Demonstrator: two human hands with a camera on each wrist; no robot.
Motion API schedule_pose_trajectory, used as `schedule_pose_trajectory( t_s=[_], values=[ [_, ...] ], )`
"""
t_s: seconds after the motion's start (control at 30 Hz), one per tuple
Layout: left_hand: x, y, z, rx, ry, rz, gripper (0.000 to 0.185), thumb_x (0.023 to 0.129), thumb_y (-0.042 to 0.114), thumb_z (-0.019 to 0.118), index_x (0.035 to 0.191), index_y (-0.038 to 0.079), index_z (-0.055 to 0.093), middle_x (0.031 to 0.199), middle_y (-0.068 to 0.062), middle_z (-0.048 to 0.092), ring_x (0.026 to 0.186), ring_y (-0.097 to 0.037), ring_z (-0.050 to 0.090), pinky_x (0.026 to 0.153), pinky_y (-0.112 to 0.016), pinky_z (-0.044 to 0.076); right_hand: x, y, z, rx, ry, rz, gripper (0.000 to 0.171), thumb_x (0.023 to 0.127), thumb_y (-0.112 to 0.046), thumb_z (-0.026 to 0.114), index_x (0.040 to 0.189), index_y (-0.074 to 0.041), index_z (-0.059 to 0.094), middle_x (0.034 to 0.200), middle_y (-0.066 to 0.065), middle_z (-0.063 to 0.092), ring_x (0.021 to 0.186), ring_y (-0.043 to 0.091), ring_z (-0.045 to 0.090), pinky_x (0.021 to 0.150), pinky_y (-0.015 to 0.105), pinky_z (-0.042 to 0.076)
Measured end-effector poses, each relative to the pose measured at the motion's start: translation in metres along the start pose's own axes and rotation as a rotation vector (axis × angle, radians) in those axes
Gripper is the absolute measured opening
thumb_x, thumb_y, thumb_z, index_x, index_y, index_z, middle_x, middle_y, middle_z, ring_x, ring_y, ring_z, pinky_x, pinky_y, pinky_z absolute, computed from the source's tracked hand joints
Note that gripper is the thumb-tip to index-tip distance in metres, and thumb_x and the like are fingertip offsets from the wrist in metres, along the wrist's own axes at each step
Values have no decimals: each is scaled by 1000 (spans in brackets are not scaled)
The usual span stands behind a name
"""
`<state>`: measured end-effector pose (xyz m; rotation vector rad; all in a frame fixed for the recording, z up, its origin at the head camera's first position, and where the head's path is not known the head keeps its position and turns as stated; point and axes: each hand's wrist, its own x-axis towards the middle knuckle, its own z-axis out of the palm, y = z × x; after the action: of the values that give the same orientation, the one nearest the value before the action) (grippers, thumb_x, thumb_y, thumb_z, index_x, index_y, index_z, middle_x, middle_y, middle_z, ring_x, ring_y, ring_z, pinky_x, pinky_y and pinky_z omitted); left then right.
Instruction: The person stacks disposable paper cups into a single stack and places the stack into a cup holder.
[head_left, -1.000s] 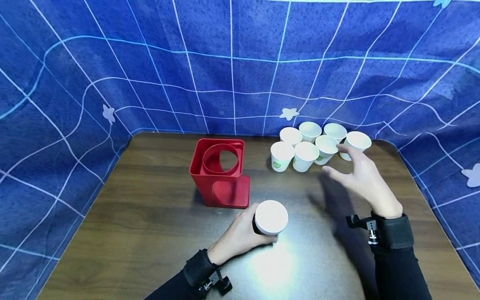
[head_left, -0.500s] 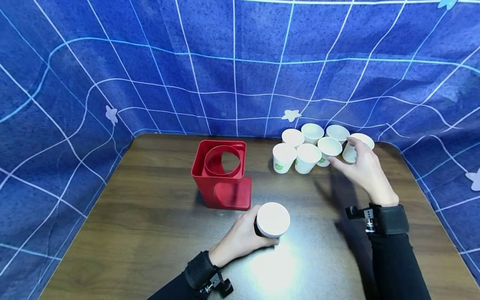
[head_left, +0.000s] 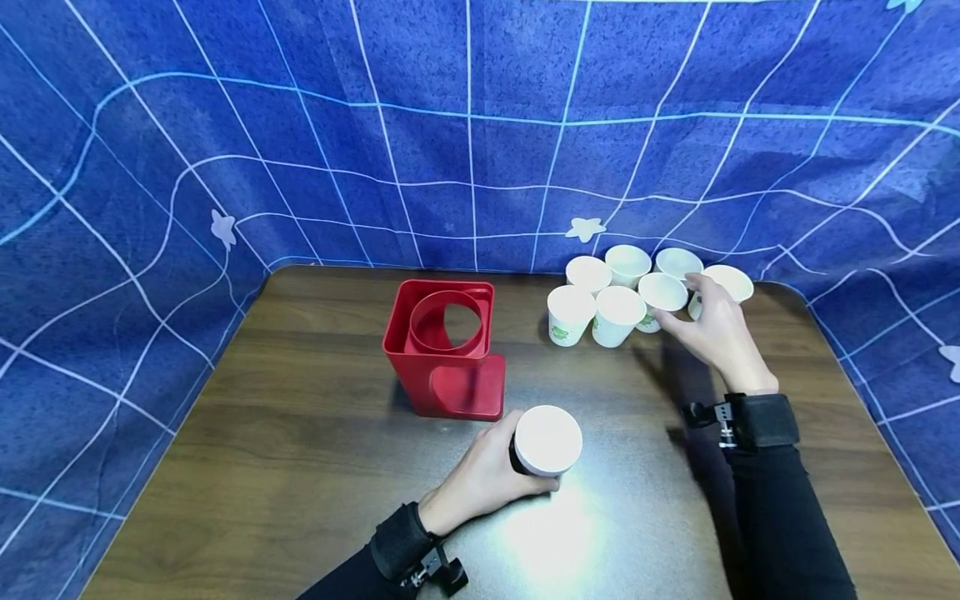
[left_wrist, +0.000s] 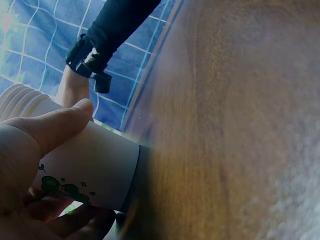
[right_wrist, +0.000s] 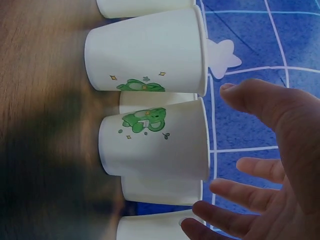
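Observation:
My left hand [head_left: 483, 471] grips a stack of white paper cups [head_left: 548, 442] near the middle of the table. Several nested rims and a green print show on the stack [left_wrist: 95, 165] in the left wrist view. At the back right stand several white paper cups [head_left: 617, 310] in two close rows, mouths up. My right hand [head_left: 716, 333] reaches over the right end of this group, thumb and fingers spread beside a front-row cup [head_left: 662, 293]. In the right wrist view that hand [right_wrist: 280, 165] is at rim height by a cup with a green bear print [right_wrist: 155, 142].
A red square-topped holder [head_left: 442, 375] with a round ring inside and a flat foot stands left of centre on the brown wooden table [head_left: 300, 433]. A blue cloth [head_left: 420, 142] with white lines hangs behind the table and at its sides.
My right hand has moved left and slightly down toward the front-row cup, its thumb now close to it. My left hand keeps its hold on the stack; the view has shifted slightly.

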<state>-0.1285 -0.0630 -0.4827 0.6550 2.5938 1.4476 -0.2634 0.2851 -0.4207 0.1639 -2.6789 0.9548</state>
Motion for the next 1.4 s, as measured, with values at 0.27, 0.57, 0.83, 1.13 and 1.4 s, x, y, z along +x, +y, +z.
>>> schedule_pose_trajectory(
  t_s=[0.27, 0.57, 0.83, 1.13, 1.4],
  values=[
    [-1, 0, 0, -12, -17, -7, 78, 69, 29, 97, 135, 22, 56, 126, 7, 68, 117, -8, 64, 103, -35, 53, 5, 2, 5, -3, -19, 15, 75, 87, -27, 78, 142, 12, 45, 133, 34, 55, 121, 47, 51, 102, 60, 39],
    [0, 1, -1, -13, -11, -15, 78, 69, 28, 97, 134, 21, 56, 125, 6, 68, 116, -8, 64, 103, -35, 53, 9, 4, 11, -19, -9, -29, 68, 88, -24, 79, 136, 13, 49, 129, 35, 57, 119, 48, 53, 100, 59, 40],
    [0, 1, 0, -13, -14, -13, 77, 69, 28, 97, 135, 21, 56, 126, 6, 68, 117, -9, 64, 103, -35, 53, 7, 9, 13, -23, -3, -19, 66, 89, -25, 79, 136, 12, 50, 124, 32, 59, 114, 46, 54, 95, 58, 42],
    [1, -1, 0, -7, -10, -8, 79, 69, 29, 97, 136, 22, 56, 127, 6, 68, 118, -9, 64, 103, -36, 53, 10, 9, 17, -23, 40, -32, 63, 89, -23, 78, 134, 12, 52, 119, 30, 61, 102, 41, 54, 86, 52, 41],
    [0, 0, -1, -1, -15, -10, 77, 70, 30, 96, 135, 21, 56, 126, 6, 69, 116, -9, 64, 102, -35, 53, 11, 9, 18, -7, 31, -29, 67, 86, -21, 80, 136, 12, 51, 125, 32, 60, 111, 45, 55, 94, 56, 42]
  ],
)
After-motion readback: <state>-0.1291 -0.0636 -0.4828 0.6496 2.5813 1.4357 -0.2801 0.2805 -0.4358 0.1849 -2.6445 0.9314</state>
